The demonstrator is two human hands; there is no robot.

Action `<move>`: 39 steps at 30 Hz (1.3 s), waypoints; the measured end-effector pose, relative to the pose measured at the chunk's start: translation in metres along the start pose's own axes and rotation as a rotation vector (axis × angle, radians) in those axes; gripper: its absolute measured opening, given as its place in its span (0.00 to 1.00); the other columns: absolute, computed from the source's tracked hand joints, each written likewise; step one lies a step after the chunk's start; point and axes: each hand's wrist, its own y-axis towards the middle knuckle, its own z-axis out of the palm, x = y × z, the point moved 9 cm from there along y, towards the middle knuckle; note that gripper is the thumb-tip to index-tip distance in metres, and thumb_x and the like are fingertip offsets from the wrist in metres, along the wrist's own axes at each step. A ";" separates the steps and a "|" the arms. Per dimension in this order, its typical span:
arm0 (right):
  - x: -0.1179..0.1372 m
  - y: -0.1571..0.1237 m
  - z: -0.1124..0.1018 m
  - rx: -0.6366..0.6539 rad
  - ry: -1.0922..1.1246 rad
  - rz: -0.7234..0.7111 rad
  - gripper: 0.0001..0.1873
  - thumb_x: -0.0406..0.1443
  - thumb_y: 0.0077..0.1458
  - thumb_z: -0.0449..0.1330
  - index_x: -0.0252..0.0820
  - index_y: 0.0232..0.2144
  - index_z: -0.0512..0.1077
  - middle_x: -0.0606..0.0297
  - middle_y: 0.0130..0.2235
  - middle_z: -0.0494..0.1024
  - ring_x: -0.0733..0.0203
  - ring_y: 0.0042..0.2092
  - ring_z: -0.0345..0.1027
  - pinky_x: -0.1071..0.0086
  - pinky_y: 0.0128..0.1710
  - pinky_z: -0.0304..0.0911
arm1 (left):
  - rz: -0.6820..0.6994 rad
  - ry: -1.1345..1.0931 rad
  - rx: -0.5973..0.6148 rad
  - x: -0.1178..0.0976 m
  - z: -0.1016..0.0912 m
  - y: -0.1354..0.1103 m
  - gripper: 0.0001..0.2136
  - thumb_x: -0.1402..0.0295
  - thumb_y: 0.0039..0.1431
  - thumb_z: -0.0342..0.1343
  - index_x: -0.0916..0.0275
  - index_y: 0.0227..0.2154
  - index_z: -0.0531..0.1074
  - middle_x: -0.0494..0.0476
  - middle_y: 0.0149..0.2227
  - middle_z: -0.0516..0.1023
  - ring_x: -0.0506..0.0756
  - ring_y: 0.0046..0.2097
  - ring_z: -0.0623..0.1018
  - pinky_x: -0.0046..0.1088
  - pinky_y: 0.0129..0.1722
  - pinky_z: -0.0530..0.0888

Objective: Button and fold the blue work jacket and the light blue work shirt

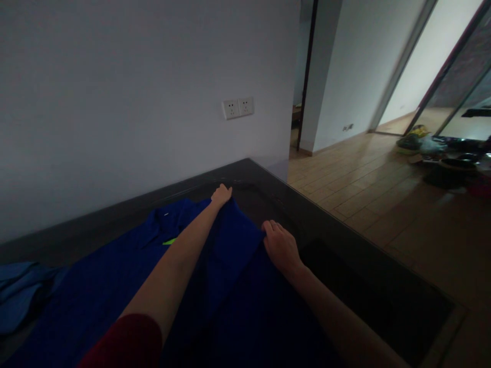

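A blue collared shirt [126,271] lies spread over a dark tabletop, with a small yellow-green patch near its collar. My left hand [221,194] reaches to the far side and is closed on the cloth at the shirt's upper edge. Nearer to me and further right, my right hand [281,246] pinches a corner of the same blue cloth. Between the two hands the fabric is lifted and folded over on itself. Deep shadow hides the lower part of the shirt.
The dark table [264,179] meets a pale wall with a double socket [238,108]. A lighter blue folded cloth [17,291] lies at the left. Beyond the table, a wooden floor [356,179] leads to bags and other items [422,140] by a glass door.
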 end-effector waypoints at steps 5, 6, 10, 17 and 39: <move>-0.004 0.000 0.003 0.029 0.007 0.045 0.10 0.27 0.58 0.47 0.39 0.40 0.66 0.58 0.40 0.75 0.57 0.41 0.69 0.68 0.37 0.58 | 0.024 -0.131 0.184 0.012 -0.005 0.003 0.14 0.67 0.52 0.60 0.64 0.42 0.73 0.57 0.34 0.79 0.54 0.35 0.78 0.27 0.33 0.72; -0.005 0.000 0.004 0.032 0.004 0.048 0.11 0.27 0.58 0.47 0.39 0.40 0.66 0.58 0.40 0.75 0.58 0.41 0.69 0.68 0.37 0.58 | 0.028 -0.152 0.186 0.014 -0.005 0.003 0.15 0.67 0.53 0.60 0.63 0.43 0.73 0.56 0.34 0.79 0.53 0.34 0.77 0.26 0.33 0.72; -0.005 0.000 0.007 0.049 -0.025 0.031 0.10 0.27 0.59 0.47 0.40 0.38 0.67 0.59 0.40 0.76 0.58 0.41 0.69 0.69 0.36 0.57 | 0.053 -0.202 0.114 0.013 0.002 0.003 0.13 0.67 0.53 0.60 0.64 0.42 0.74 0.56 0.36 0.79 0.52 0.36 0.77 0.25 0.37 0.72; -0.012 0.002 0.013 0.104 -0.041 0.086 0.09 0.29 0.61 0.46 0.39 0.37 0.67 0.57 0.37 0.76 0.57 0.40 0.70 0.68 0.34 0.59 | 0.080 -0.183 -0.103 0.010 0.007 -0.004 0.12 0.74 0.58 0.50 0.62 0.43 0.72 0.59 0.43 0.78 0.53 0.45 0.76 0.26 0.44 0.70; -0.031 -0.005 -0.018 0.053 -0.078 0.119 0.13 0.31 0.63 0.45 0.40 0.41 0.68 0.56 0.41 0.75 0.57 0.42 0.69 0.69 0.36 0.59 | 0.891 0.042 0.084 -0.046 -0.036 -0.235 0.15 0.65 0.62 0.48 0.54 0.51 0.67 0.55 0.56 0.68 0.57 0.59 0.64 0.39 0.61 0.57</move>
